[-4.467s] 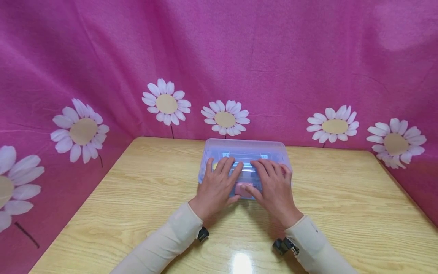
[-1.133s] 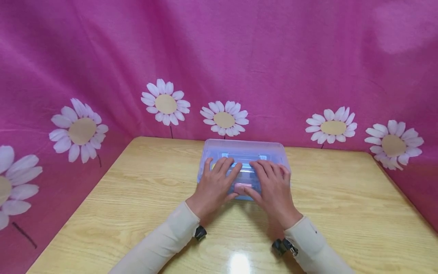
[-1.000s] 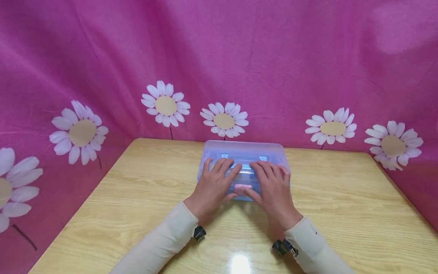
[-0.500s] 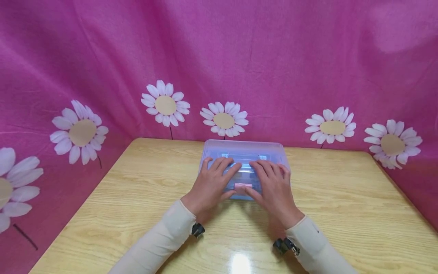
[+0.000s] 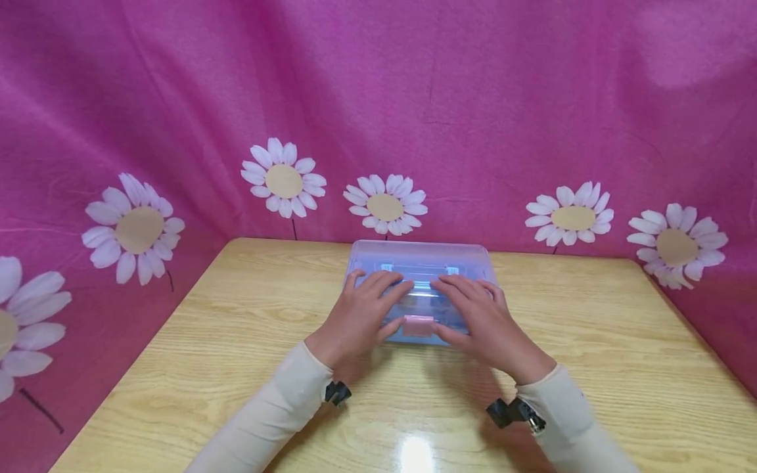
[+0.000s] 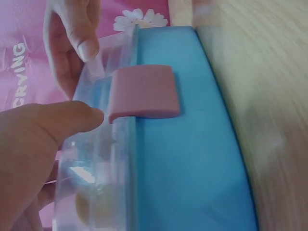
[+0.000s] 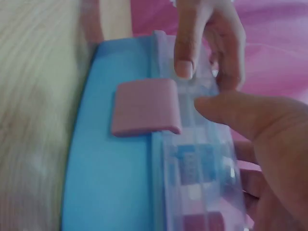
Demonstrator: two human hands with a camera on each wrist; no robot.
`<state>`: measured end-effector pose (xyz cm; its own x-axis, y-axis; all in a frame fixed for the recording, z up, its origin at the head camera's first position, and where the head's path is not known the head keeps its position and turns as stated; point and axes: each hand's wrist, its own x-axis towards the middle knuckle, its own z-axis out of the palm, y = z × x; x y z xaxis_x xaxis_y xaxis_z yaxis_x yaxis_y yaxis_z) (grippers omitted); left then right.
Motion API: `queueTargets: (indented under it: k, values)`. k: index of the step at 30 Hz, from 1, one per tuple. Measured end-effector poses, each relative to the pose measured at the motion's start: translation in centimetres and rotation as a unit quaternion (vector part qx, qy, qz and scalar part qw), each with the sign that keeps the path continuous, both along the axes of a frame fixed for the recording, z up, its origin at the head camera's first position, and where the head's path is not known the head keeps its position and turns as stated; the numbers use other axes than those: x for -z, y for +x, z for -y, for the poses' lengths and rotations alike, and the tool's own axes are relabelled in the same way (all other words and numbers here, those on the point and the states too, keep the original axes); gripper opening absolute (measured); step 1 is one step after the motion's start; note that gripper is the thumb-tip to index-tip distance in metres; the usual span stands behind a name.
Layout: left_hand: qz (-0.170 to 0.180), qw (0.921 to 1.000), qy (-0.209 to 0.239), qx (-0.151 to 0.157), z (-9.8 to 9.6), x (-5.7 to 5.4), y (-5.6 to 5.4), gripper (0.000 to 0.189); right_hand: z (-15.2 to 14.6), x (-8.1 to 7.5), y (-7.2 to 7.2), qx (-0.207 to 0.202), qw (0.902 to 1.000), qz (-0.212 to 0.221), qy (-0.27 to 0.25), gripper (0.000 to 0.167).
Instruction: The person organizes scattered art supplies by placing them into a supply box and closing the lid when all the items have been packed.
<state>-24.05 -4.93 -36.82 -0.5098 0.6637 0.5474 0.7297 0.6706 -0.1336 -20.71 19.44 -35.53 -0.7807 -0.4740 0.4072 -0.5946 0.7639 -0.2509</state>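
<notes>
A plastic storage box with a blue base point(image 6: 183, 168) and a clear lid point(image 5: 422, 253) stands on the table, its lid down. The pink latch point(image 5: 418, 326) at the front spans the seam between lid and base. My left hand point(image 5: 356, 316) rests on the lid's left part, fingers spread and thumb beside the latch. On the right part lies my right hand point(image 5: 493, 325), its thumb near the latch's other side. Through the lid show a yellowish round shape point(image 6: 91, 204), a blue item point(image 7: 195, 163) and a reddish item point(image 7: 204, 222), all blurred.
The box sits near the far edge of a light wood table point(image 5: 284, 295). Behind it and at both sides hangs a magenta cloth point(image 5: 473, 118) with printed daisies. A black wrist mount point(image 5: 337, 393) is worn on the left arm, another mount point(image 5: 513, 414) on the right.
My right thumb has come off the latch's front, and the right wrist has swung to the right. My left hand has shifted slightly left. The box stays in place.
</notes>
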Motion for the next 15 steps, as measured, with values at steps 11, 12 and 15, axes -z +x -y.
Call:
queueTargets:
  k: [11,12,15]
  values:
    - [0.049,0.9982,0.008,0.033,1.0,-1.6,0.2,0.051,-1.1,-1.5,0.6,-0.001,0.9980,0.063,0.009,0.067]
    - [0.052,0.9979,0.009,0.036,1.1,-1.7,0.2,0.050,-1.2,-1.6,0.7,-0.001,0.9978,0.065,0.009,0.066]
    - [0.058,0.9974,0.013,0.040,1.4,-1.9,0.1,0.047,-1.6,-1.7,0.7,0.001,0.9976,0.070,0.006,0.063]
